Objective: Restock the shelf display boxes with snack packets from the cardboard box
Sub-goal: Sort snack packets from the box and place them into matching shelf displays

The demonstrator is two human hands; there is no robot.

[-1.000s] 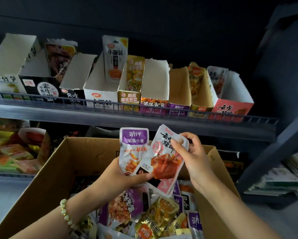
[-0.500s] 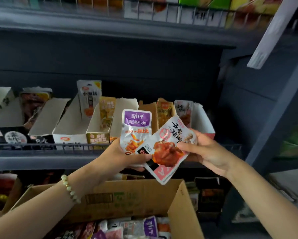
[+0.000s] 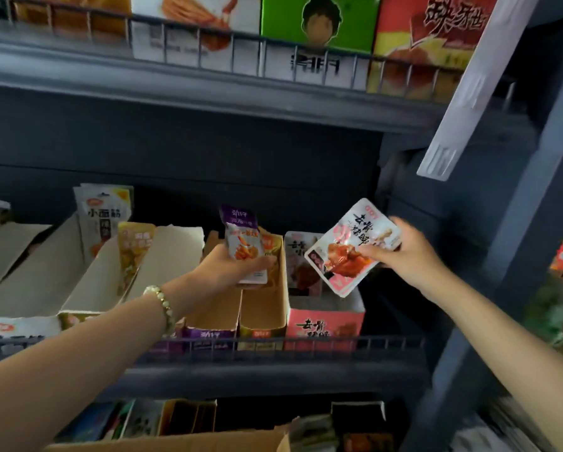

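While left hand [image 3: 223,267] holds purple packet [image 3: 243,244] upright, pink packet [image 3: 351,247] tilts top-right.

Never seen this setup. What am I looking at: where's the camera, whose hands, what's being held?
There is no machine here. A person works with bare hands, filmed by one wide-angle camera worn on the head, looking forward and down, so both arms reach in from the bottom edge. The left hand, with a bead bracelet on its wrist, holds a purple-topped snack packet over the row of open display boxes on the grey shelf. The right hand pinches a pink-and-white packet above the pink display box, whose print matches it. The brown edge at the very bottom is the cardboard box.
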